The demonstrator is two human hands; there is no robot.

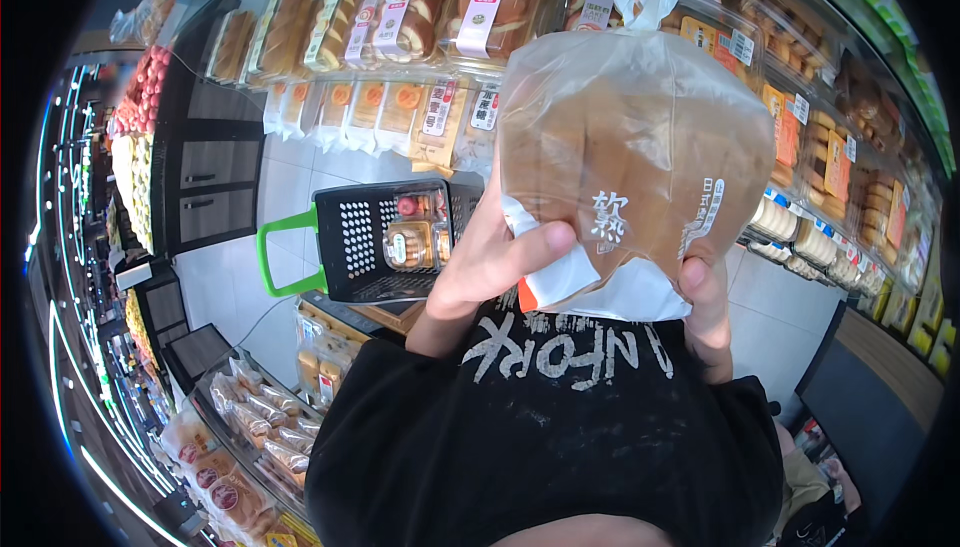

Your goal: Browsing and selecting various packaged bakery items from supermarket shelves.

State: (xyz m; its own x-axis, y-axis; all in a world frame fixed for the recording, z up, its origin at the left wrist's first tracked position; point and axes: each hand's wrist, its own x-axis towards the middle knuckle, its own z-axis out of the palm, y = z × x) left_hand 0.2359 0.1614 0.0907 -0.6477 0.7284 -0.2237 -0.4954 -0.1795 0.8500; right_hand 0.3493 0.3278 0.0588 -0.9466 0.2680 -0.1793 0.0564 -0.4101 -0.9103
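A clear plastic bag of bread (637, 134) is held up in front of my chest, its gathered neck pointing away from me. My left hand (495, 262) grips its near left corner, thumb on top. On the near right corner, my right hand (705, 292) also presses with the thumb; its fingers are hidden beneath the bag. White lettering and a white-and-orange lower edge show on the wrapping. Boxed cake rolls (420, 3) stand on the shelf beyond the bag.
To the left, a black shopping basket (367, 288) with a green handle (264, 254) contains clear food boxes (412, 245). Packaged loaves (367, 112) line the lower shelf. Wrapped pastries (274, 416) lie behind me at left. Part of another person (814, 494) shows at lower right.
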